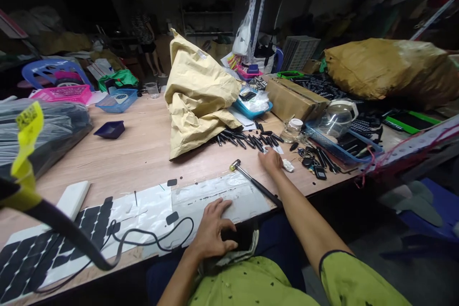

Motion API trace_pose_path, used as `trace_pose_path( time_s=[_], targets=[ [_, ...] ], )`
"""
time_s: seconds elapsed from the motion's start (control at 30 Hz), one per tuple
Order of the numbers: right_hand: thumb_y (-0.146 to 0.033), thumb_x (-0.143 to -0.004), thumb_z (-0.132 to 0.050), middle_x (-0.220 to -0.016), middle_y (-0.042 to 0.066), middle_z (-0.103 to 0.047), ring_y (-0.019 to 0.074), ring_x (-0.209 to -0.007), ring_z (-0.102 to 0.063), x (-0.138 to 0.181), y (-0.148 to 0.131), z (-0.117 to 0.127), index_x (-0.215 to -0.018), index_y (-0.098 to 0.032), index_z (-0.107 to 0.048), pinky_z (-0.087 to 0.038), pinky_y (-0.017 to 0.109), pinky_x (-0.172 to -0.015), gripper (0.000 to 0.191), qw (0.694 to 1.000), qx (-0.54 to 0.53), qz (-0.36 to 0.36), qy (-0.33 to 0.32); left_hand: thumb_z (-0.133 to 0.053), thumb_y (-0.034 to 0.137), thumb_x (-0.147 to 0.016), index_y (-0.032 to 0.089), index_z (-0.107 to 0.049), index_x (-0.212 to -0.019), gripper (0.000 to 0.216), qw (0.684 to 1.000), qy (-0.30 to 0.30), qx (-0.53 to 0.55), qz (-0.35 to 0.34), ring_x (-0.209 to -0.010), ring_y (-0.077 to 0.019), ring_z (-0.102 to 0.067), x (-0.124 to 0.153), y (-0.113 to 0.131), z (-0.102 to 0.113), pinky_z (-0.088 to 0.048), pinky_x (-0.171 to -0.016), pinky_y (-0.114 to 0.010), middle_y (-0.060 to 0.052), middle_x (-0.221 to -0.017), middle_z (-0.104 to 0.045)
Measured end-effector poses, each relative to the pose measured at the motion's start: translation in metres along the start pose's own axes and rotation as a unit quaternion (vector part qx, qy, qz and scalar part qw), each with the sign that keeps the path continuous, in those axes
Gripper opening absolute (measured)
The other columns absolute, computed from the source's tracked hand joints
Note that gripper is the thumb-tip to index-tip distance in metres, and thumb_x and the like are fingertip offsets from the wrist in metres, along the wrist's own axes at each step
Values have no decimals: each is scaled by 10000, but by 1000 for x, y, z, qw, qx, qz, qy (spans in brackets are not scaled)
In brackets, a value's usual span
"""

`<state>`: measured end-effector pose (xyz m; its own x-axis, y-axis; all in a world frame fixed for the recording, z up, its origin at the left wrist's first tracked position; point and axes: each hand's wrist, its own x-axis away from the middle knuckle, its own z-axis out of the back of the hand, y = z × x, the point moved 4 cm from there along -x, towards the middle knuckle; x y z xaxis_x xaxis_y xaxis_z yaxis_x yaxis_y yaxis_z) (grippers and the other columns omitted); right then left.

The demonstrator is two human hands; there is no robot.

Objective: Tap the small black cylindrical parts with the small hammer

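My left hand [214,229] rests at the table's front edge over a grey-white sheet [218,201], its fingers spread with nothing in them. Farther off, my right hand [271,160] reaches to the near side of a pile of black pen-like pieces [247,140]. Its fingers are curled down; whatever is between them is hidden. Between the two hands lies a hammer [256,182] with a yellowish head and a black handle. A crumpled white tissue [288,165] is just right of my right wrist. Behind the pile, a large tan paper sack [201,95] slumps on the table.
A blue tray [344,146] carries a clear jar [337,117]; a cardboard box [296,98] is behind it. A black cable [154,239] loops left of my left hand, and a dark strap [68,229] crosses the foreground. A small dark tray [109,129] stands leftward. One person [145,33] stands behind.
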<state>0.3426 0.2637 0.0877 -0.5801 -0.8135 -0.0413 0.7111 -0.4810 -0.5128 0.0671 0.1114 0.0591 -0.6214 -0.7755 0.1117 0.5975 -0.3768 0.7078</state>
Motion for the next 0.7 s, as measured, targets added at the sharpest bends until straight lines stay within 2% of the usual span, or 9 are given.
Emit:
trace_pose_path(
  time_s=[0.1,0.2,0.27,0.33,0.4,0.47,0.57,0.7],
  targets=[
    [-253,-836,-604,-976,168,-751,260,-869,-671,-4,-1,-3,-1076,-151,-762,-436,332,-726,304,1000,1,-17,0,-857,361,-630,312,-813,-893,271,1000,6,6,10,-1488,-414,-265,0,-4,-2,-228,-1197,-567,-16,-1588,-430],
    [-265,-851,-574,-961,145,-748,249,-865,-664,11,1,0,-1013,-176,-770,-437,324,-720,269,1000,-10,-11,17,-845,327,-650,313,-809,-866,219,999,21,33,19,-1475,-391,-303,1,-5,-1,-249,-1194,-552,-15,-1550,-484],
    [-278,-862,-558,-979,111,-742,229,-885,-657,29,3,5,-1022,-200,-761,-442,307,-736,271,999,-21,8,31,-825,318,-676,305,-803,-855,181,995,57,81,27,-1427,-363,-386,-2,-6,4,-291,-1181,-528,-38,-1439,-597],
    [-287,-856,-566,-958,83,-729,210,-889,-650,54,2,7,-1011,-208,-755,-447,289,-758,256,998,-34,38,42,-786,348,-719,282,-794,-898,191,978,113,167,54,-1281,-325,-540,-11,-5,10,-394,-1113,-489,-71,-1224,-717],
    [-292,-840,-587,-863,58,-703,193,-830,-641,84,-3,6,-952,-204,-750,-451,276,-748,216,990,-64,108,62,-745,421,-756,242,-778,-981,290,937,168,289,104,-1048,-277,-662,-25,-6,16,-505,-970,-430,-77,-1000,-757],
    [-296,-837,-590,-757,31,-657,173,-735,-616,115,-11,3,-897,-204,-739,-447,264,-708,185,970,-105,203,83,-742,512,-746,196,-762,-1007,410,869,208,421,155,-878,-237,-694,-42,-5,18,-545,-833,-370,-77,-882,-753],
    [-289,-848,-587,-665,1,-593,150,-645,-568,154,-22,-3,-865,-211,-723,-422,246,-648,157,940,-119,304,96,-825,562,-632,148,-754,-863,479,775,244,554,179,-772,-196,-684,-65,-2,20,-543,-752,-314,-80,-798,-739],
    [-256,-871,-572,-630,-11,-560,135,-605,-539,174,-33,-3,-835,-210,-706,-392,237,-616,147,915,-101,375,108,-923,535,-460,131,-727,-737,528,705,246,640,180,-654,-141,-635,-71,-4,17,-532,-687,-279,-43,-695,-701]
  ],
)
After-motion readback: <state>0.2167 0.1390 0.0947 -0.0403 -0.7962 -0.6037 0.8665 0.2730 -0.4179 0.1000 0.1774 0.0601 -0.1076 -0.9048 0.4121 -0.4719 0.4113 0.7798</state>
